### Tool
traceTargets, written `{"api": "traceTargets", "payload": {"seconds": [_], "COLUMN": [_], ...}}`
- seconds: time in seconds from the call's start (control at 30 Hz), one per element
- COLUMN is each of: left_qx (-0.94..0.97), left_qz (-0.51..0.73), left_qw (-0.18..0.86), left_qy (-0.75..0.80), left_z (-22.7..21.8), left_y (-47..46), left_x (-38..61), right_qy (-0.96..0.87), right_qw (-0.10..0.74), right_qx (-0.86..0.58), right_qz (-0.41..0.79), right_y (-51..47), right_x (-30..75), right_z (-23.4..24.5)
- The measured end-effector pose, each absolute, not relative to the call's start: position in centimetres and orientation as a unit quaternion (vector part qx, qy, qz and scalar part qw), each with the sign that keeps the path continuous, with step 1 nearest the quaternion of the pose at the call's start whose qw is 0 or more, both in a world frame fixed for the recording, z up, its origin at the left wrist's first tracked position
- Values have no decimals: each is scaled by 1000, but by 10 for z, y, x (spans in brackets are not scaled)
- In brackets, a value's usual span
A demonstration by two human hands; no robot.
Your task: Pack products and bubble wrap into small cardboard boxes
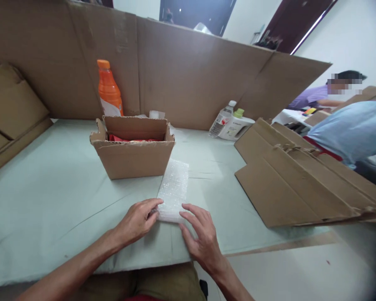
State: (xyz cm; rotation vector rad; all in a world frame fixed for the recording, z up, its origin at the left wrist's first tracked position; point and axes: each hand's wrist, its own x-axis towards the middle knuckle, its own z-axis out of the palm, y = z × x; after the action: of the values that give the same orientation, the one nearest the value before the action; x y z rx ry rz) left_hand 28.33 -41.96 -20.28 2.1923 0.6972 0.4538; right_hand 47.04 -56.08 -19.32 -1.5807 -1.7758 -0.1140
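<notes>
A strip of clear bubble wrap (pixel 174 184) lies on the pale green cloth, its near end folded into a thicker bundle. My left hand (pixel 141 219) grips the left side of that folded end, fingers curled and thumb close to the edge. At the right side is my right hand (pixel 201 234), with its fingers spread apart and the tips at or just beside the wrap. Whether those tips touch it, I cannot tell. Just behind the wrap stands an open cardboard box (pixel 138 161) with red packaging (pixel 122 138) showing inside.
An orange bottle (pixel 109 90) stands behind the box. A clear plastic bottle (pixel 222 119) and a white jug with a green cap (pixel 236 127) lean against the cardboard wall (pixel 188 75). Flattened cartons (pixel 294 184) lie at right; other people sit beyond.
</notes>
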Motion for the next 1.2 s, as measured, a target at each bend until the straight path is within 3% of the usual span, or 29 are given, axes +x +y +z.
{"api": "traceTargets", "payload": {"seconds": [0.2,0.5,0.6,0.73,0.93,1.07,1.2], "left_qx": [869,897,893,885,889,897,910], "left_qz": [179,253,231,208,209,273,265], "left_qw": [359,315,337,346,304,261,269], "left_qy": [289,180,189,233,271,227,172], "left_z": [-208,-213,-212,-207,-206,-210,-208], "left_y": [-412,-422,-423,-422,-418,-423,-431], "left_x": [295,272,273,283,294,285,273], "right_qy": [-737,-693,-678,-676,-717,-696,-672], "right_qw": [243,353,356,360,276,327,364], "right_qx": [-630,-628,-639,-643,-638,-639,-640], "right_qz": [-24,37,76,4,-45,-22,73], "right_y": [-550,-548,-553,-559,-559,-552,-553], "right_x": [467,474,476,477,478,479,480], "right_z": [-199,-206,-204,-202,-205,-208,-204]}}
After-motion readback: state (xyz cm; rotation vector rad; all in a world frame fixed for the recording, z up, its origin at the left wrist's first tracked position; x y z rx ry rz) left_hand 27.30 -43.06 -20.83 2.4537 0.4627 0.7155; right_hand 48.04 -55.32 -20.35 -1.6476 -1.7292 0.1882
